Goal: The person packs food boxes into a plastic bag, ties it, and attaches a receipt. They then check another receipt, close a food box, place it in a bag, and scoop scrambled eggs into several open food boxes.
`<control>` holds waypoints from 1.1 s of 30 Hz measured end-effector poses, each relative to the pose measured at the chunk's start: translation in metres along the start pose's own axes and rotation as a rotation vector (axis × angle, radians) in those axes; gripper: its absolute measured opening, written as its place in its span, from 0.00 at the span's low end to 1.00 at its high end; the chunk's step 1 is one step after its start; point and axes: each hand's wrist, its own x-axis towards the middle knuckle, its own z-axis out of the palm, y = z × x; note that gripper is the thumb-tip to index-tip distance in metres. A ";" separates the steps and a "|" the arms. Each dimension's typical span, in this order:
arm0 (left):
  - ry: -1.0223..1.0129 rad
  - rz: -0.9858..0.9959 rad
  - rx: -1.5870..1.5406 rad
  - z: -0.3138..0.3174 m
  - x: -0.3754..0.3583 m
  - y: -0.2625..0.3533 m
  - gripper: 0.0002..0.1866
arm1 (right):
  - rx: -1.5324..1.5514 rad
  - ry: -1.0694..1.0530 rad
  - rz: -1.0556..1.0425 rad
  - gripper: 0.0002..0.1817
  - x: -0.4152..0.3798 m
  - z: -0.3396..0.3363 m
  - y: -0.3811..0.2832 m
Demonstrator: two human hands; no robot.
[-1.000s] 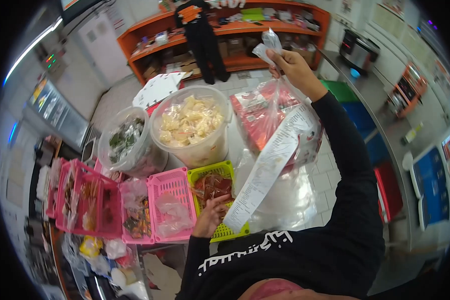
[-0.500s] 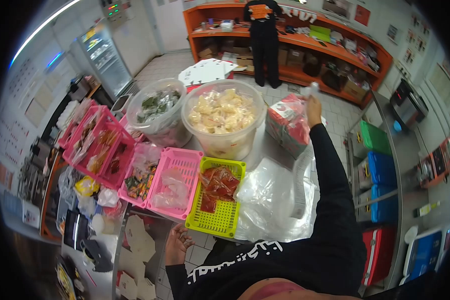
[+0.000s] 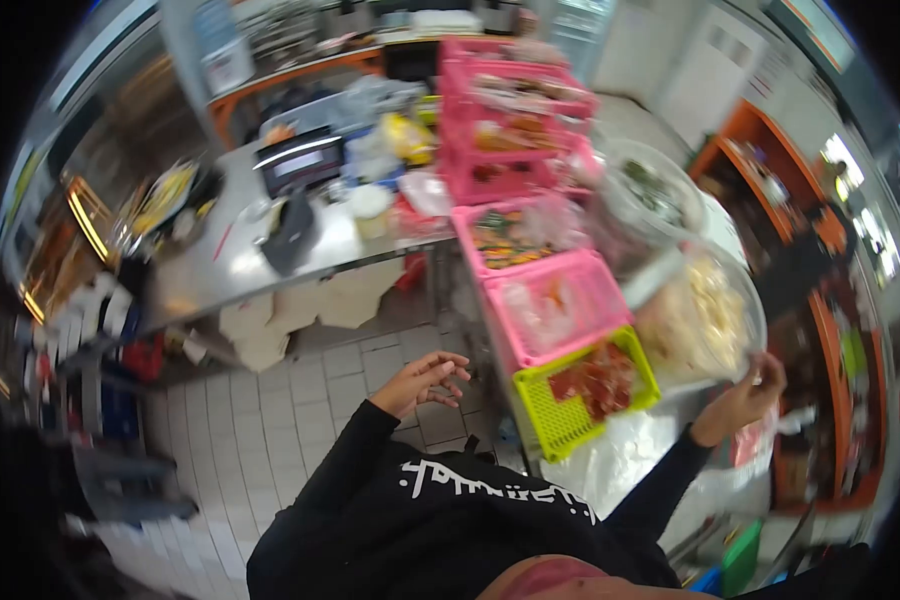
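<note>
First, left hand [image 3: 425,385], raised above floor tiles [image 3: 315,420], fingers loosely curled and parted, gripping nothing. Next, pink basket [image 3: 508,328]; beside it, lime-green basket [image 3: 562,428], whose walls keep red-brown packets [image 3: 610,380] together, presumably for easy reach. Then, translucent tub [image 3: 670,345], containing pale contents. Last, right hand [image 3: 738,405], near tub and red package [image 3: 753,443]; its grip cannot be told.

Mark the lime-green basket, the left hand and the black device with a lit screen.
Lime-green basket [image 3: 564,420], head view, bare mesh floor.
Left hand [image 3: 417,385], head view, middle of hand.
Black device [image 3: 311,159], head view, lit screen.
</note>
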 end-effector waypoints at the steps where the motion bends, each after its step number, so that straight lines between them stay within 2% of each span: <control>1: 0.042 0.031 -0.010 -0.020 -0.019 0.001 0.19 | 0.089 -0.165 0.012 0.07 -0.032 0.036 -0.030; 2: 0.124 0.070 -0.010 -0.041 -0.041 0.002 0.19 | 0.341 -0.314 0.128 0.06 -0.072 0.073 -0.060; 3: 0.204 0.103 -0.007 -0.063 -0.067 0.002 0.20 | 0.347 -0.481 0.202 0.06 -0.116 0.107 -0.080; 4: 0.284 0.136 0.001 -0.085 -0.094 0.006 0.20 | 0.521 -0.665 0.233 0.07 -0.158 0.140 -0.114; 5: 0.402 0.162 0.008 -0.107 -0.124 0.009 0.20 | 0.520 -0.849 0.056 0.08 -0.193 0.165 -0.165; 6: 0.516 0.185 0.012 -0.128 -0.156 0.009 0.20 | 0.668 -1.138 0.224 0.07 -0.234 0.180 -0.206; 7: 0.627 0.207 0.012 -0.149 -0.186 0.007 0.20 | 0.881 -1.262 0.121 0.08 -0.276 0.197 -0.238; 8: 0.739 0.266 -0.014 -0.170 -0.218 0.003 0.20 | 0.858 -1.545 0.165 0.09 -0.301 0.200 -0.281; 10: 0.964 0.372 -0.069 -0.199 -0.282 -0.010 0.18 | 0.913 -1.967 -0.133 0.08 -0.356 0.216 -0.333; 11: 1.073 0.426 -0.091 -0.206 -0.312 -0.016 0.18 | 0.964 -2.013 -0.276 0.08 -0.378 0.223 -0.357; 13: 1.245 0.502 -0.146 -0.218 -0.359 -0.027 0.18 | 1.072 -2.063 -0.565 0.08 -0.414 0.240 -0.401; 16: 1.390 0.552 -0.246 -0.229 -0.403 -0.045 0.17 | 1.216 -2.139 -0.456 0.09 -0.458 0.272 -0.446; 19: 1.432 0.578 -0.326 -0.242 -0.412 -0.044 0.17 | 1.194 -2.031 -0.453 0.09 -0.500 0.324 -0.471; 21: 1.420 0.569 -0.348 -0.262 -0.407 -0.038 0.17 | 1.094 -1.839 -0.531 0.09 -0.531 0.367 -0.478; 24: 1.368 0.541 -0.334 -0.302 -0.401 -0.012 0.17 | 0.849 -1.650 -0.603 0.09 -0.575 0.447 -0.471; 26: 1.339 0.502 -0.299 -0.335 -0.399 0.012 0.17 | 0.670 -1.506 -0.661 0.14 -0.599 0.502 -0.460; 28: 1.341 0.487 -0.267 -0.371 -0.405 0.036 0.16 | 0.548 -1.494 -0.640 0.17 -0.616 0.550 -0.453; 30: 1.357 0.503 -0.254 -0.407 -0.415 0.060 0.16 | 0.528 -1.411 -0.713 0.20 -0.633 0.587 -0.450; 33: 1.465 0.567 -0.312 -0.447 -0.433 0.094 0.16 | 0.552 -1.388 -0.804 0.14 -0.654 0.627 -0.459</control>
